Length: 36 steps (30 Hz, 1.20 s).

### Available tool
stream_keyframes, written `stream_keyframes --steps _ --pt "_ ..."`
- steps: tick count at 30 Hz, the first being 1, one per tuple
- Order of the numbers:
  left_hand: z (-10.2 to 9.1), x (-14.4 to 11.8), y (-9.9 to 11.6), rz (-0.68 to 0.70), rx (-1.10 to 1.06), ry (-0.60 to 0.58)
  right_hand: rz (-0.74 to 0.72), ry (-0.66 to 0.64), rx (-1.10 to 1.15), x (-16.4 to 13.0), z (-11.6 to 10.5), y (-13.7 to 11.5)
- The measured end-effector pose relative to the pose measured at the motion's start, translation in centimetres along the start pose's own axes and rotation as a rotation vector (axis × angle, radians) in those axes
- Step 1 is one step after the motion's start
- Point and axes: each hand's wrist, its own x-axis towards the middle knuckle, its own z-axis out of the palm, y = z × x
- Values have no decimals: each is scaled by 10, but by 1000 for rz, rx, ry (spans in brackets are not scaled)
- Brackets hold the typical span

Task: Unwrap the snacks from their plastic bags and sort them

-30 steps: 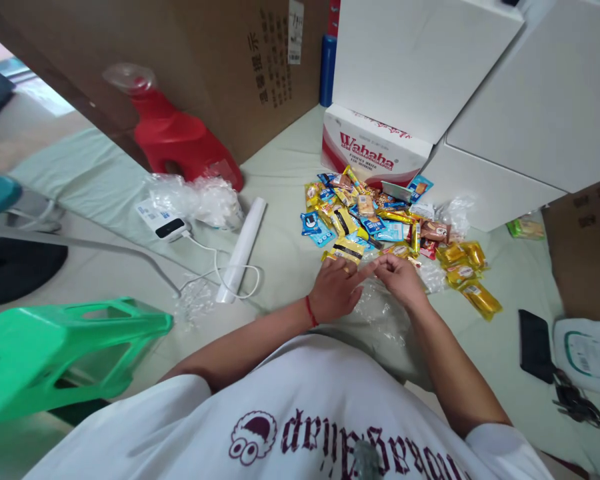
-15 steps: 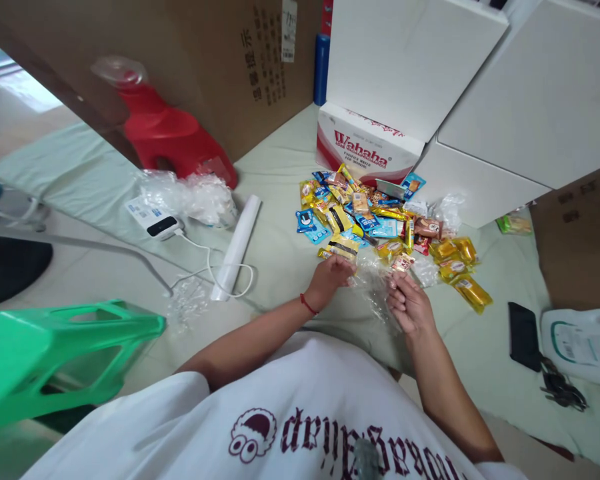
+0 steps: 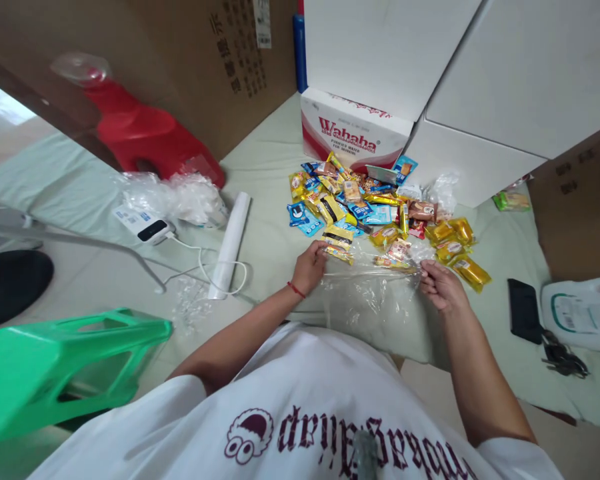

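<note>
Head view: a clear plastic bag (image 3: pixel 367 297) is held stretched between the two hands, in front of the white shirt (image 3: pixel 325 377) and at the near edge of a pile of wrapped snacks (image 3: pixel 353 200). Its left end is pinched by the left hand (image 3: pixel 310 268), its right end by the right hand (image 3: pixel 443 285); the fingers of both are drawn in narrowly, and the hands are set well apart. The pile is spread on a pale green cloth (image 3: pixel 267 230), against a red and white box (image 3: pixel 355 133). Yellow packets (image 3: pixel 470 272) are seen just beside the right hand.
</note>
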Motion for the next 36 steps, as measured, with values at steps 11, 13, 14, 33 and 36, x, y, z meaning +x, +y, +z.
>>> stream_keyframes --steps 11,13,14,33,36 --pt "2 -11 6 367 506 189 -1029 -48 -1028 -54 50 19" --pt "-2 -20 18 437 550 282 -1036 -421 -1120 -66 78 44" --pt "-2 -26 26 479 558 319 -1010 -542 -1161 -68 91 57" --pt "39 -33 -16 696 1133 -465 -674 55 -1245 60 35 -68" --pt "38 -30 -17 692 1117 -471 -641 243 -1676 143 43 -128"
